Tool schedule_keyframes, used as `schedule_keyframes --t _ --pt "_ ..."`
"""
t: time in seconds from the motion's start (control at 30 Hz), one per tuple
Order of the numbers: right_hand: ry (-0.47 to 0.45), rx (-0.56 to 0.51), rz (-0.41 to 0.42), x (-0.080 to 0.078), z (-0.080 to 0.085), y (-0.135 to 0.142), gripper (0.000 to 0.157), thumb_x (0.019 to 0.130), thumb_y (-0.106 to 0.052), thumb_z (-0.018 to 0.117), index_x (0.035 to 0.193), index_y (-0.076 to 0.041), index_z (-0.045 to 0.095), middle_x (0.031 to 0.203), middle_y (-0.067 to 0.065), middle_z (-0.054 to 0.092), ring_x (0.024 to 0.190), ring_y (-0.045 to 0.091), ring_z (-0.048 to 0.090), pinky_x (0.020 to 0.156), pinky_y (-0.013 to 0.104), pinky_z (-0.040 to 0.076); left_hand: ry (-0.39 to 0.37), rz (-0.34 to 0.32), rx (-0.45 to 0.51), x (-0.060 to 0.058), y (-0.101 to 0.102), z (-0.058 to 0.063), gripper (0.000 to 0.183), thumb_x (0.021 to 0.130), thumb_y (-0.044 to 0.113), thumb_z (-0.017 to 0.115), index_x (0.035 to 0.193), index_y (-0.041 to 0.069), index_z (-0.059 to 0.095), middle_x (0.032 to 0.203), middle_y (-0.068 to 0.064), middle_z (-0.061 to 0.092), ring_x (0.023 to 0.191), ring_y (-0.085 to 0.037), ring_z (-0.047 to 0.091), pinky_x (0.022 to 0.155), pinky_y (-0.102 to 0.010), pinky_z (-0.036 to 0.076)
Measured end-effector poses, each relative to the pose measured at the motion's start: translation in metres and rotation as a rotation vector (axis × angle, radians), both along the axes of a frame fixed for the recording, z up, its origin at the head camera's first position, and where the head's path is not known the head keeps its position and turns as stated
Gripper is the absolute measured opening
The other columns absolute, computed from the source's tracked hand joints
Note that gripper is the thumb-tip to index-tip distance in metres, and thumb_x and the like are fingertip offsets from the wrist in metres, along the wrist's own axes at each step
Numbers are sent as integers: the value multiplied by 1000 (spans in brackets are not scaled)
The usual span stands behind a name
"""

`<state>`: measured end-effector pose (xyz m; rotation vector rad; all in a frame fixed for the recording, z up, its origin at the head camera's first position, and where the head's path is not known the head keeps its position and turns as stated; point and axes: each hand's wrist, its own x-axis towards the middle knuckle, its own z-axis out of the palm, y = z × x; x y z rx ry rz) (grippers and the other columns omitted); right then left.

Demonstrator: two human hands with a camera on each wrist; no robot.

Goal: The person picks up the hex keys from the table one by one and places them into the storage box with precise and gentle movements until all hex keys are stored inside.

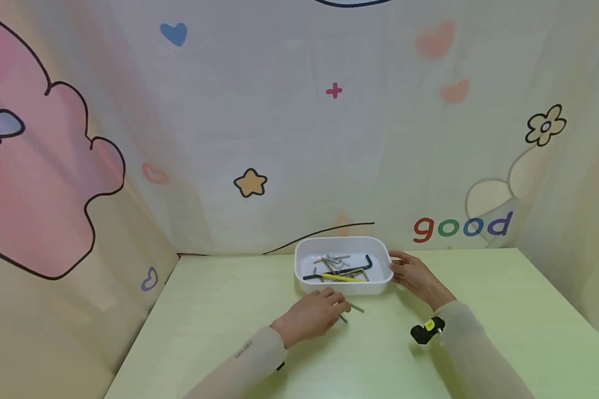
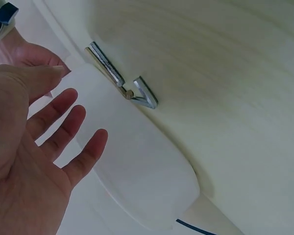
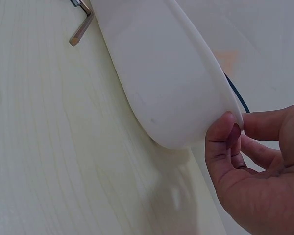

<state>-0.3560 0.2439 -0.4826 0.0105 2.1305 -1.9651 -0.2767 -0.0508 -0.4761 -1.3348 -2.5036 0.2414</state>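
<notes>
My right hand (image 1: pixel 419 279) grips the right end of a white plastic tray (image 1: pixel 339 288); in the right wrist view, thumb and fingers (image 3: pixel 219 142) pinch its rim. The left hand (image 1: pixel 311 313) hovers in front of the tray, its fingers loosely bent and holding nothing in the left wrist view. Beneath it, small metal hex keys (image 1: pixel 357 307) lie on the table along the tray's front wall; a silver one (image 2: pixel 147 93) and a brass-coloured one show there. Inside the tray are a large black hex key (image 1: pixel 351 270), a slim yellow stick-like piece (image 1: pixel 336 277) and several small hex keys (image 1: pixel 336 259).
The pale wood-grain table (image 1: pixel 219 310) runs back to a printed curtain (image 1: pixel 279 122), and the tray stands close to that back edge. Curtains also hang at both sides. A black wrist camera (image 1: pixel 426 331) sits on the right sleeve.
</notes>
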Motion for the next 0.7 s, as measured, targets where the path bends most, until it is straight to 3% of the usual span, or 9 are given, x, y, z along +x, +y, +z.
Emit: schedule_keyframes --t 0.4,0.7 --pt "6 28 -13 2 1 -2 51 101 -5 45 150 1 30 118 12 51 95 16 55 78 22 52 -118 47 -38 -7 10 -11 34 95 25 64 129 23 60 127 5 59 119 -11 54 99 -23 49" --pt "16 13 -12 2 0 -1 50 101 -4 44 149 2 31 113 9 52 89 13 55 76 22 53 -112 111 -91 -6 13 -20 20 100 24 55 119 25 62 120 5 57 115 -13 51 90 -28 51"
